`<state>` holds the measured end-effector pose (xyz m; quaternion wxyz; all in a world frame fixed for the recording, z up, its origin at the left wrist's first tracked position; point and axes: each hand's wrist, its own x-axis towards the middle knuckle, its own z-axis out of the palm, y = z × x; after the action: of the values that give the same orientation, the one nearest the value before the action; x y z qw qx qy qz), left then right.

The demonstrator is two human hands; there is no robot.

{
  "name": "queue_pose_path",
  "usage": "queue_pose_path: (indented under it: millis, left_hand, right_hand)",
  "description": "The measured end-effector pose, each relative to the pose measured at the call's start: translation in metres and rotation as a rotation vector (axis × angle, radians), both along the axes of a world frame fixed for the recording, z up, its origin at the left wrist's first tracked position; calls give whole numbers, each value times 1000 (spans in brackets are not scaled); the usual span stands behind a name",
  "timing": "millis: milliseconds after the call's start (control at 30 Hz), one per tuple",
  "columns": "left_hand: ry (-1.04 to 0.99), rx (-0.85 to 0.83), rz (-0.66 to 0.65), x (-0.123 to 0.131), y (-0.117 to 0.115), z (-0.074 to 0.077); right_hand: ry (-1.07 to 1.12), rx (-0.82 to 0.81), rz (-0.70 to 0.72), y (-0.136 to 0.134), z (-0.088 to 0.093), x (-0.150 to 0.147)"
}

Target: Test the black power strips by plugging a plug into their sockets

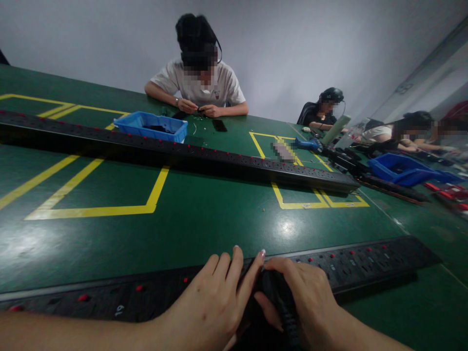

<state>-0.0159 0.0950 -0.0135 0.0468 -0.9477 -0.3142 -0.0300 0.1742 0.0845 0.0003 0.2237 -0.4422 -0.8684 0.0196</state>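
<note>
A long black power strip [166,287] with red buttons and printed numbers lies across the near side of the green table. My left hand [215,292] grips it at the middle, fingers over its top and thumb hidden below. Just to the right, my right hand [307,287] is closed around a black plug [276,287], whose ribbed cable end [291,326] points down towards me. The plug is at the strip's face; whether its pins are inside a socket is hidden by my fingers.
Another long black power strip [204,158] lies farther back. Beyond it stand a blue bin [146,127] with dark parts and a co-worker [199,73] handling something small. At right are a blue tray [402,168], dark strips and more people. Yellow tape [98,212] marks the green table [219,219].
</note>
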Motion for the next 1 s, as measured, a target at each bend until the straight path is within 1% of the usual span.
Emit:
queue_pose_path:
  millis: [67, 133, 200, 333, 400, 433, 467, 533, 600, 667, 733, 833, 933, 1000]
  left_hand:
    - [4, -16, -3, -1, 0, 1]
    - [16, -36, -13, -1, 0, 3]
    - [24, -46, -14, -1, 0, 4]
    - [-9, -40, 27, 2, -2, 2]
    - [-21, -63, 43, 4, -3, 4]
    - [-24, -80, 48, 4, -3, 7]
    - [-24, -99, 52, 3, -2, 10]
    - [-27, -147, 60, -2, -2, 20]
    - [-40, -197, 86, -12, -3, 28]
    - [-58, -216, 150, -26, -5, 33]
    - [-58, -204, 222, -42, -8, 33]
    - [7, -248, 317, -61, -12, 26]
    - [-1, -239, 325, -71, -14, 19]
    - [-36, -210, 309, -73, -14, 16]
  right_hand:
    - [24, -62, -3, 0, 3, 0]
    - [108, -123, -10, -1, 6, 2]
    - [291, -181, -68, 0, 7, 4]
    - [759, -246, -248, 6, 4, 7]
    - [881, -274, -265, 9, 3, 8]
    - [889, -286, -266, 10, 4, 7]
    - [861, -293, -264, 10, 6, 7]
    - [736, -281, -251, 9, 14, 6]
    - [599, -266, -224, 6, 24, 4]
    - [486, -263, -196, 3, 34, 1]
    - [374, -281, -173, 0, 40, -6]
    - [166, -307, -130, -4, 42, -22]
    - [-63, -304, -22, -4, 41, -37]
    - [-173, -315, 50, 1, 44, -43]
